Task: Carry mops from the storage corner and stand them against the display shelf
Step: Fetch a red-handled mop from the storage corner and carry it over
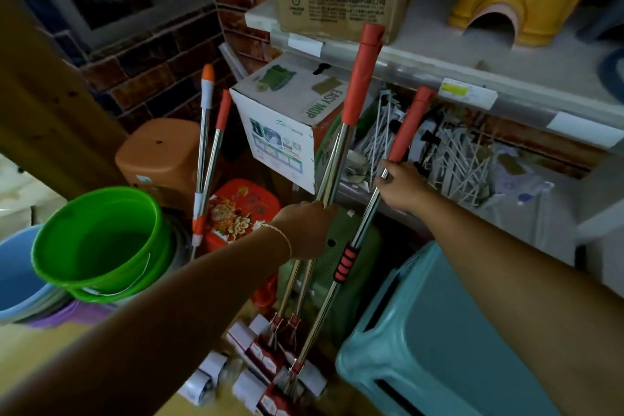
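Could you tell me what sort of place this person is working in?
Most likely a small household-goods shop: a shelf edged with price labels, a boxed "EASY MOP" carton, stacked plastic buckets, and packaged mops held in both hands.

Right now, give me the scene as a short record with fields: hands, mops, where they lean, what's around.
left hand: left hand grips two steel mop poles together
right hand: right hand grips a third mop pole just below its red grip
mop tops: the red grips reach up to the shelf edge
mop heads: packaged, down on the floor
other poles: two more stand at the back left, unheld
nearby: green bucket to the left, teal stool to the right
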### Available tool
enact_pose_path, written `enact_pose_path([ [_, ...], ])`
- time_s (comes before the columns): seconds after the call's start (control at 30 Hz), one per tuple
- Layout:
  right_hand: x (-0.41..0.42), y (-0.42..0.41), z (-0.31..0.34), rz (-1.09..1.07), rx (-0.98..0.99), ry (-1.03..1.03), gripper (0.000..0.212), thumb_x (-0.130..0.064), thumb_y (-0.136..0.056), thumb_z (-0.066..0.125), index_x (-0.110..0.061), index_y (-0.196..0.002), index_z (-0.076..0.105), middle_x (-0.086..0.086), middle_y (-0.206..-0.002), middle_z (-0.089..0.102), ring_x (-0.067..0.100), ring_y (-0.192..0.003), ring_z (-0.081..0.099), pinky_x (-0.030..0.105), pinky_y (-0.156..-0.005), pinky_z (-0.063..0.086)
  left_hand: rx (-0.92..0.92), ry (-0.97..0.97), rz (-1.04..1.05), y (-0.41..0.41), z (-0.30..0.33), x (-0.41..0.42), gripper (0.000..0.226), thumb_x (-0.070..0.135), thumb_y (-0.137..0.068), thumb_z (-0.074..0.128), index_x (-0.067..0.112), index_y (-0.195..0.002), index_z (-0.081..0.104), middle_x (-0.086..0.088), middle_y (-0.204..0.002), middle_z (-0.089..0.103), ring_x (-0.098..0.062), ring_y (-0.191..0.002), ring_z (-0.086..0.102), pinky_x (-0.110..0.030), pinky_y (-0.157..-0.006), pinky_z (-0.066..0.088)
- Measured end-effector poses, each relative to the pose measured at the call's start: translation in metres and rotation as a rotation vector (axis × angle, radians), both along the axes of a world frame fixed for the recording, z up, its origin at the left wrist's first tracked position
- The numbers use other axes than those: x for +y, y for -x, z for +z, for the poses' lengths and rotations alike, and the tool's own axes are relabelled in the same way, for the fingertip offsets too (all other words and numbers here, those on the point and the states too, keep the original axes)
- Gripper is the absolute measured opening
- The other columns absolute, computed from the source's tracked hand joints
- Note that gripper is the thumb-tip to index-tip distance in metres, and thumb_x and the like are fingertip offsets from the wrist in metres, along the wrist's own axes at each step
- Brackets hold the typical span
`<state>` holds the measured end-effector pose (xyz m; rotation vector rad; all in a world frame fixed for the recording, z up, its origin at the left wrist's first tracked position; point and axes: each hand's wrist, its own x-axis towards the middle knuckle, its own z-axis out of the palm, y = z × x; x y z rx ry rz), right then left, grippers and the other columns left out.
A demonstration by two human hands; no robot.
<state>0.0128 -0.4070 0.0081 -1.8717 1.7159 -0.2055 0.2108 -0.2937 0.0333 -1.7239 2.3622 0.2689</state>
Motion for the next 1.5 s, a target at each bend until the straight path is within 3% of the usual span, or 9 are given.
enact_pose_path([
  [0.27,0.096,-0.022,0.031,0.057,0.119,0.255,0.060,-0.038,-0.100,0.049,-0.026,-0.156,0.030,0.009,-0.151,0.035,0.030,-0.128,0.049,0.032,-0.104,0.040,0.062,-0.056,-0.033,-0.006,-0.001,0.027,0.036,0.018,-0.091,0.051,0.012,-0.126,0.047,-0.011,-0.122,0.057,-0.031,-0.106,0.060,-0.036,-0.073,0.047],
  [0.43,0.175,-0.049,0.056,0.097,0.158,0.372,0.064,-0.038,-0.100,0.049,-0.027,-0.158,0.024,0.003,-0.149,0.034,0.022,-0.123,0.050,0.025,-0.086,0.041,0.154,-0.085,-0.013,-0.018,-0.005,0.064,0.037,0.025,-0.096,0.053,0.007,-0.128,0.051,-0.014,-0.124,0.057,-0.031,-0.110,0.058,-0.039,-0.090,0.049],
  [0.6,0.247,-0.084,0.068,0.091,0.071,0.438,0.065,-0.036,-0.098,0.053,-0.025,-0.157,0.027,0.004,-0.150,0.033,0.022,-0.131,0.044,0.031,-0.098,0.044,0.357,-0.222,-0.055,-0.032,0.001,0.101,0.036,0.028,-0.099,0.048,-0.002,-0.119,0.052,-0.021,-0.115,0.060,-0.036,-0.105,0.060,-0.039,-0.087,0.049],
  [0.7,0.280,-0.100,0.074,0.033,-0.083,0.489,0.055,-0.033,-0.097,0.058,-0.025,-0.149,0.044,-0.001,-0.138,0.044,0.013,-0.116,0.051,0.024,-0.092,0.044,0.486,-0.262,-0.033,-0.041,0.006,0.125,0.025,0.026,-0.099,0.045,0.003,-0.100,0.056,-0.019,-0.097,0.061,-0.030,-0.088,0.060,-0.033,-0.071,0.044],
  [0.8,0.301,-0.109,0.079,-0.117,-0.294,0.541,0.027,-0.028,-0.091,0.068,-0.024,-0.118,0.066,-0.007,-0.117,0.061,0.006,-0.101,0.060,0.029,-0.087,0.054,0.577,-0.266,0.009,-0.052,-0.005,0.140,0.037,0.044,-0.097,0.048,0.009,-0.103,0.056,-0.011,-0.091,0.063,-0.026,-0.084,0.063,-0.029,-0.067,0.042],
  [0.93,0.311,-0.117,0.079,-0.365,-0.486,0.501,0.024,-0.031,-0.083,0.079,-0.021,-0.085,0.058,-0.004,-0.084,0.070,0.010,-0.078,0.068,0.031,-0.075,0.056,0.581,-0.287,0.050,-0.063,-0.006,0.163,0.031,0.046,-0.096,0.053,0.015,-0.094,0.049,-0.003,-0.085,0.055,-0.020,-0.080,0.055,-0.026,-0.070,0.039],
  [1.23,0.339,-0.125,0.080,-0.251,-0.514,0.384,0.018,-0.035,-0.093,0.067,-0.022,-0.081,0.066,-0.011,-0.062,0.055,0.005,-0.056,0.051,0.025,-0.059,0.040,0.675,-0.277,0.174,-0.069,0.001,0.213,0.031,0.041,-0.097,0.055,0.025,-0.074,0.041,0.001,-0.076,0.050,-0.009,-0.064,0.048,-0.023,-0.052,0.036],
  [1.37,0.366,-0.119,0.079,-0.230,-0.525,0.315,0.020,-0.037,-0.096,0.061,-0.018,-0.093,0.064,0.001,-0.074,0.064,0.014,-0.065,0.060,0.029,-0.062,0.046,0.646,-0.261,0.175,-0.059,0.006,0.241,0.022,0.039,-0.097,0.055,0.019,-0.088,0.049,-0.002,-0.083,0.056,-0.009,-0.065,0.052,-0.021,-0.050,0.037],
  [1.5,0.398,-0.112,0.076,-0.195,-0.538,0.350,0.013,-0.034,-0.099,0.058,-0.022,-0.095,0.058,-0.006,-0.071,0.058,0.003,-0.062,0.056,0.018,-0.056,0.038,0.627,-0.239,0.177,-0.049,0.007,0.269,0.015,0.033,-0.097,0.053,0.018,-0.098,0.052,-0.003,-0.086,0.060,-0.009,-0.065,0.055,-0.020,-0.052,0.040],
])
